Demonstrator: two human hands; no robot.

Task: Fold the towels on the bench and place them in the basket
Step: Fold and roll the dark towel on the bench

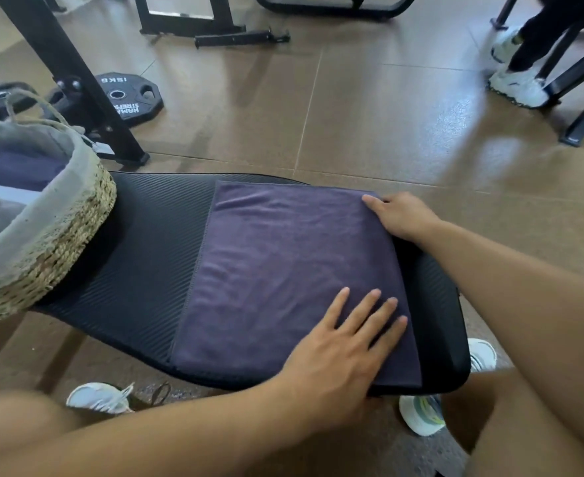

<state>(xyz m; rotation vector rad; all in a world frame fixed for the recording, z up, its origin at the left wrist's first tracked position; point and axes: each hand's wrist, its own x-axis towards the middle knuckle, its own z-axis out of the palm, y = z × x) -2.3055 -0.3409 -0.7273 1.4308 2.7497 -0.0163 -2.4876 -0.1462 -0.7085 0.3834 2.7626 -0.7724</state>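
Note:
A dark purple towel (277,270) lies flat, folded into a rectangle, on the black ribbed bench (139,256). My left hand (345,346) presses flat on its near right part with fingers spread and straight. My right hand (400,216) rests on the towel's far right corner, fingers over the edge. A woven basket (60,242) with a grey cloth lining stands on the bench's left end and holds folded towels, one dark blue and one grey.
Black weight plates (129,98) and black machine frame legs (77,80) stand on the brown floor behind the basket. Another person's legs in white shoes (517,86) are at the far right. My own shoes (101,397) are under the bench.

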